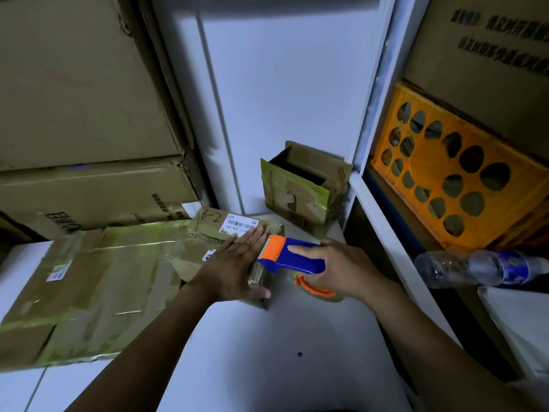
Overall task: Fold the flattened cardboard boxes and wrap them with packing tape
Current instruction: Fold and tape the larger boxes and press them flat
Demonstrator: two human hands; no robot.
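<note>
- Surface: white tiled floor, grout lines visible lower left, one small dark speck centre-right.
- Backdrop: white panel wall w/ vertical seams.
- Folded brown cardboard bundle, white barcode label on top, handwritten marks beside it; lies on floor at centre, partly overlapping the larger sheet.
- Large flattened brown cardboard sheet, old tape strips w/ green tinge, lies flat on floor at left.
- Left hand: fingers spread, palm pressed flat on bundle; nothing gripped.
- Right hand: fingers wrapped round blue-and-orange plastic tape dispenser; serrated orange end touches bundle edge, just beside left hand.
- Small open cardboard box w/ green tape: upright on floor against wall, behind hands.
- Stacked large brown cartons: left, printed text on lower one.
- White shelf frame: right side.
- Orange perforated plastic crate: on shelf, tilted.
- Clear plastic bottle, blue label: lying on side, lower right.
</note>
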